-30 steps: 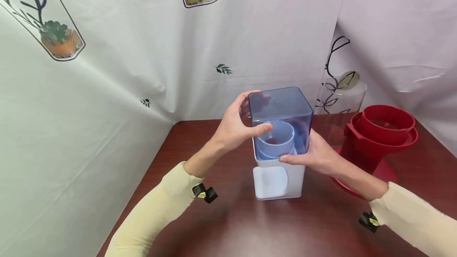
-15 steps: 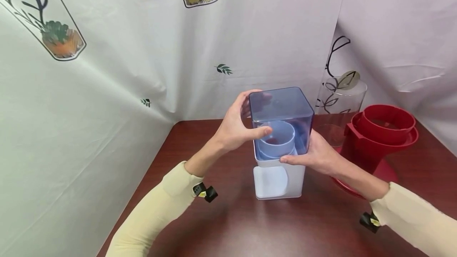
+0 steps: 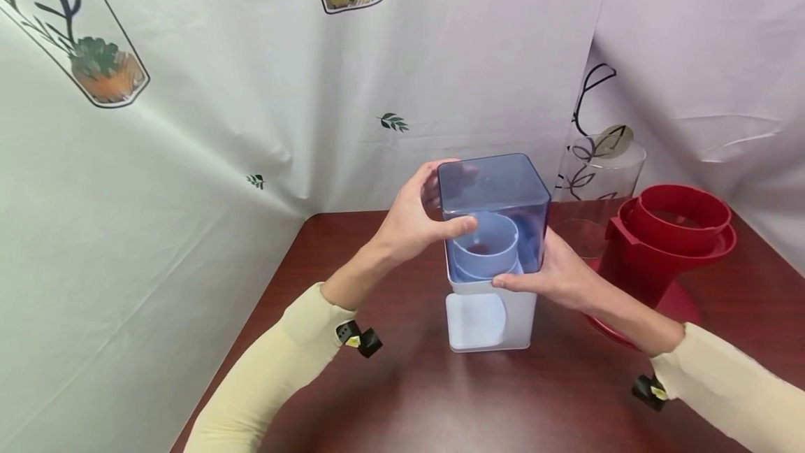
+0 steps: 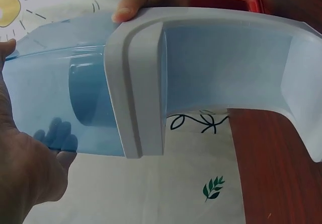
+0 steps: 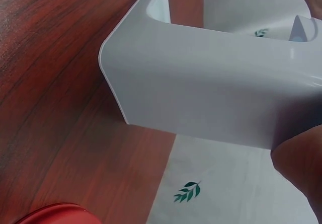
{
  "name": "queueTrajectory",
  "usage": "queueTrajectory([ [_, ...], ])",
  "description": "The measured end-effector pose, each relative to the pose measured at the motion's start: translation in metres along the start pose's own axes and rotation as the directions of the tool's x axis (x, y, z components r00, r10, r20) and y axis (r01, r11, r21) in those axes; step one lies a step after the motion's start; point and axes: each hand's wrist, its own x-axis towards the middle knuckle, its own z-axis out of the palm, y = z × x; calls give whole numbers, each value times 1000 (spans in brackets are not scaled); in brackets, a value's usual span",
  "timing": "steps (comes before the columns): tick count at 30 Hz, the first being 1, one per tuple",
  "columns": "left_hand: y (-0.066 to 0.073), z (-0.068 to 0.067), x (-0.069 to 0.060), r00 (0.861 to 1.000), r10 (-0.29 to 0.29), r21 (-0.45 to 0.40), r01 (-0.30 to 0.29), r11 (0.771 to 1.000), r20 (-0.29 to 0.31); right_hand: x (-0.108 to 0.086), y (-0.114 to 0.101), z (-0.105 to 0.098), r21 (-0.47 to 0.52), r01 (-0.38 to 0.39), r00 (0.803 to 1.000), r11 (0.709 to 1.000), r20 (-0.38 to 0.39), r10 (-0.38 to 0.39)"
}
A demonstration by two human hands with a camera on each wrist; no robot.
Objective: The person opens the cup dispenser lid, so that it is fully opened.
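Grips the blue see-through cover (image 3: 493,184) from both sides, placing it directly between the two hands. Clamps its left side with the left hand (image 3: 409,219), thumb on the front face, fingers round the far side and visible through the plastic. Clamps its right side lower down with the right hand (image 3: 560,275), thumb along the front seam between cover and white base (image 3: 520,320), other fingers hidden in the head view. Meets the base's rim at that seam, with a round collar (image 3: 487,257) inside, seen through the front. Stands upright, base down, on the dark red-brown worktop (image 3: 440,404), with a recess in the base's front.

Beyond the right forearm, a red hopper (image 3: 641,264) with a round open top; behind it and to its left, a clear tube (image 3: 604,187). Around the back and left of the worktop, a pale, creased sheet (image 3: 189,159), printed with potted plants (image 3: 107,68), vines and small leaf sprigs (image 3: 393,122). At the cream cuffs, black wrist cameras (image 3: 361,340), each bearing a yellow mark too small to read.
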Motion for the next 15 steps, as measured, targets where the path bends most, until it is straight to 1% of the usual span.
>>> queueTrajectory([
  [3, 0, 0, 0, 1000, -7, -3, 7, 1000, 1, -1, 0, 0, 21, 9, 1000, 1000, 4, -9],
  [5, -1, -1, 0, 1000, 9, -2, -9, 1000, 10, -1, 0, 0, 18, 10, 1000, 1000, 2, -10],
  [10, -7, -2, 1, 996, 77, -15, -77, 997, 37, -1, -1, 0, -4, 11, 1000, 1000, -9, -12],
  [13, -9, -1, 1, 994, 99, -27, -98, 995, 44, -1, -1, 0, -9, 10, 1000, 1000, -13, -10],
  [15, -10, 0, 0, 994, 101, -44, -99, 994, 42, -2, 0, 1, -14, 10, 1000, 1000, -14, -10],
])
